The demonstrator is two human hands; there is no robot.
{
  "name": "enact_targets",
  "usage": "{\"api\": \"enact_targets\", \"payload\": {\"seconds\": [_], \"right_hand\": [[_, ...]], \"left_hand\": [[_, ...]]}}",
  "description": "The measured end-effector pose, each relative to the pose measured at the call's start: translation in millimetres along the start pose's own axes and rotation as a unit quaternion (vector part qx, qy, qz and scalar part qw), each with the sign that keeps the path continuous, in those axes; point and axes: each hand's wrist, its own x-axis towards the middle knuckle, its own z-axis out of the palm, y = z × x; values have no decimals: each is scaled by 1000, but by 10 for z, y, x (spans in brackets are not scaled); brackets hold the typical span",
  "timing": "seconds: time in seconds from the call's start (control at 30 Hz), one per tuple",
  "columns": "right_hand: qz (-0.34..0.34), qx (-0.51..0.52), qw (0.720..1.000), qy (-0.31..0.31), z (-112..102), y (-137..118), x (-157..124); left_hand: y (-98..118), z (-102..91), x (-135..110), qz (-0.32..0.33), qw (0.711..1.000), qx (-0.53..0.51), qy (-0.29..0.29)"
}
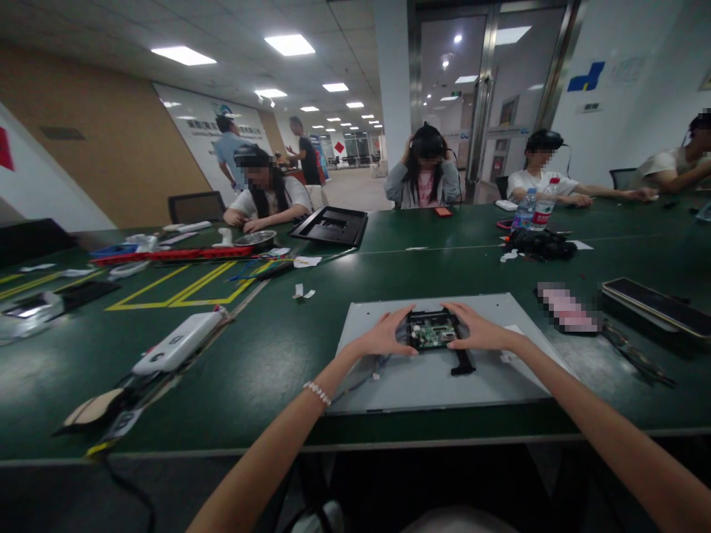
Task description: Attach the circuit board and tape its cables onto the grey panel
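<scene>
Between my two hands is a green circuit board in a black frame [434, 334], lying over a large grey metal panel [383, 389]. My left hand [389, 332] grips the frame's left side, thumb near the lower edge and fingers at the top. On the right side, my right hand [469, 326] grips it the same way. A black bracket-like piece [462, 363] sticks out below the board. Thin wires [366, 379] run across the panel near my left wrist. Whether the board is lifted off the panel I cannot tell.
A white power strip [181, 342] lies to the left. At the right are a phone [566, 307] and a dark flat device [658, 305]. Across the table stand bottles [544, 206] near a black bundle [541, 244]; a black monitor casing [332, 226] lies there too. Several people sit opposite.
</scene>
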Motion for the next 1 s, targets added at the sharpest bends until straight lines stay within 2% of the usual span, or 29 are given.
{"api": "enact_targets", "payload": {"seconds": [0.13, 0.37, 0.63, 0.73, 0.9, 1.0], "right_hand": [[15, -31, 999, 0, 24, 28, -93], [16, -52, 998, 28, 116, 106, -121], [11, -46, 999, 7, 158, -36, -39], [18, -33, 999, -4, 124, -61, 11], [-21, 14, 1000, -7, 65, -91, 107], [-22, 32, 999, -3, 63, -97, 108]], "left_hand": [[22, -13, -29, 10, 1000, 9, -17], [6, -2, -65, 7, 1000, 16, -11], [-48, -81, -194, -3, 1000, 13, -6], [-65, -72, -189, -6, 1000, 19, -9], [-84, -57, -166, 7, 1000, 26, -7], [-83, -47, -169, 4, 999, 38, -7]]}}
